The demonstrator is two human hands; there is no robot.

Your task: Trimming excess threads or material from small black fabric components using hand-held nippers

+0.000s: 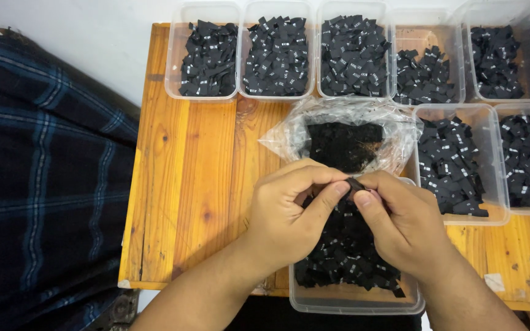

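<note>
A person sits at a small wooden table (pixel 197 165), seen from above, with both bare hands meeting over a clear plastic tub (pixel 354 300) at the table's near edge. The tub holds a loose heap of small black fabric labels (pixel 345 257) with tiny white markings.

The left hand (pixel 289 208) and the right hand (pixel 400 220) come together just above that tub. Between them they pinch one small black label (pixel 356 183): the left thumb and forefinger are closed on it from one side, the right thumb and forefinger from the other, fingertips nearly touching. The remaining fingers of each hand are curled in.

Just beyond the tub, farther from the person, lies a crumpled clear plastic bag (pixel 338 132), open at the top, with a dark mass of black material inside. Beyond the bag, along the table's far edge, stands a row of clear containers (pixel 277 55) filled with more black labels. To the right of the tub and the bag sit two more such containers (pixel 455 165), also full.

Left of the table, well apart from the tub, a dark blue checked cloth (pixel 44 184) fills that side of the scene.
</note>
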